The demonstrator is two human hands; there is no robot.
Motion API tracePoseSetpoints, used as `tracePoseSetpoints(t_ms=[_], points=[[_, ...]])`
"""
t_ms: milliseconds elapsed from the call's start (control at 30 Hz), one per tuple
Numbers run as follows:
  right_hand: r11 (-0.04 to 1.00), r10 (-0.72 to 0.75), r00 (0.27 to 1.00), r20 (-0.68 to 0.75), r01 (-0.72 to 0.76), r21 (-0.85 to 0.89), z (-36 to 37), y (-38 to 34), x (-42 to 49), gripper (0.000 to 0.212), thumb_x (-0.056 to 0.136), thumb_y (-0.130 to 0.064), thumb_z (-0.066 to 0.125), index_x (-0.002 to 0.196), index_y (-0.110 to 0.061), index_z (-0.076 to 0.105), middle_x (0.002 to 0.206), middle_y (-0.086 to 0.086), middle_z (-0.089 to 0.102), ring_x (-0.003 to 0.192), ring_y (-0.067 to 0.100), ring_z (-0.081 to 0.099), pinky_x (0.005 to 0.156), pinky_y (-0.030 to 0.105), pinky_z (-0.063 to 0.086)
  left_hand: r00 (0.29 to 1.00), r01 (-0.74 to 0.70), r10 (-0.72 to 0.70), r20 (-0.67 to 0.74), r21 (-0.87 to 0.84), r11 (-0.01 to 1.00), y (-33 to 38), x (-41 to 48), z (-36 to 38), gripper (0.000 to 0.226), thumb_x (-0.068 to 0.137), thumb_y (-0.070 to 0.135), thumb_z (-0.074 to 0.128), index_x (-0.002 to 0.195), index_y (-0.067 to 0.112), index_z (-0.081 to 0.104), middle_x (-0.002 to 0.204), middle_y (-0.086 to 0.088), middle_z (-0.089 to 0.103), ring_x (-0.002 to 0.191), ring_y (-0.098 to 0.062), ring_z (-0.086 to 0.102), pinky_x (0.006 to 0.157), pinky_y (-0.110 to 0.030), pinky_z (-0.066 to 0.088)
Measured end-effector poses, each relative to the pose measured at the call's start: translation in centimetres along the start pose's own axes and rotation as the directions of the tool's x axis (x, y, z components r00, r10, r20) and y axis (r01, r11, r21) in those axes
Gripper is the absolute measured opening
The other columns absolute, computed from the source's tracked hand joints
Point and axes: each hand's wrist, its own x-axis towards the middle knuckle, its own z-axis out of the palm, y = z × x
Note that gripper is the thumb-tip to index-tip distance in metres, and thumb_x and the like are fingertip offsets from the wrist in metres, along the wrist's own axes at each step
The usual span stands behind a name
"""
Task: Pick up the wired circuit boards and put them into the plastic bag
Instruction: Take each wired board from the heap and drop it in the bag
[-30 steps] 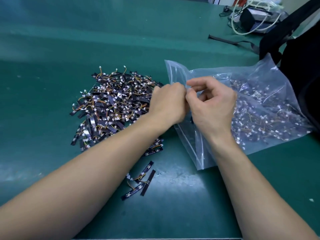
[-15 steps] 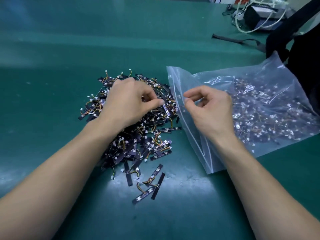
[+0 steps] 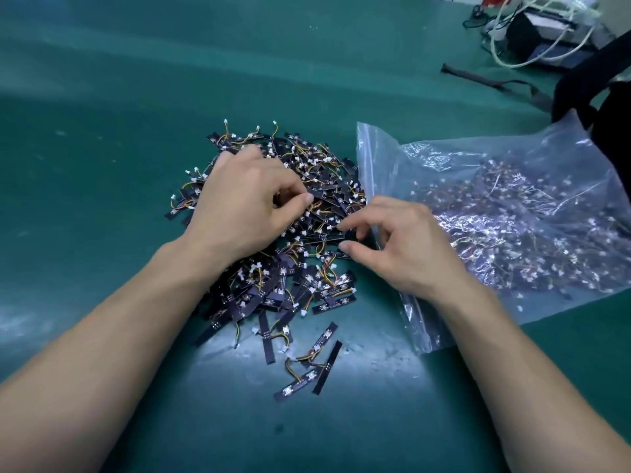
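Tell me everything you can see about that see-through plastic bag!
The plastic bag is clear, shiny and crinkled, and looks like thin soft film. It lies flat on the green table, right of the loose pile, with its long left edge turned toward that pile. Through it show lots of wired circuit boards already inside. The right hand lies over its left edge; whether it grips the film cannot be told. A black thing stands behind its far right corner.
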Motion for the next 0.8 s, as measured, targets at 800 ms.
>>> tracePoseSetpoints(t_ms=[800], points=[[0.992, 0.040, 0.992, -0.122, -0.026, 0.120, 0.43, 0.03, -0.05, 0.009, 0.088, -0.018, 0.074, 0.081, -0.022, 0.073, 0.077, -0.015, 0.061, 0.066, -0.004, 0.054, 0.064, 0.007, 0.034, 0.994, -0.092, 0.098, 0.041, -0.147, 0.985, 0.23, -0.46, -0.07, 0.022, 0.091, 0.029, 0.057, 0.097, 0.024, 0.078, 0.087, 0.015, 0.065, 0.086, -0.014, 0.042, 0.078, -0.037, 0.032]])
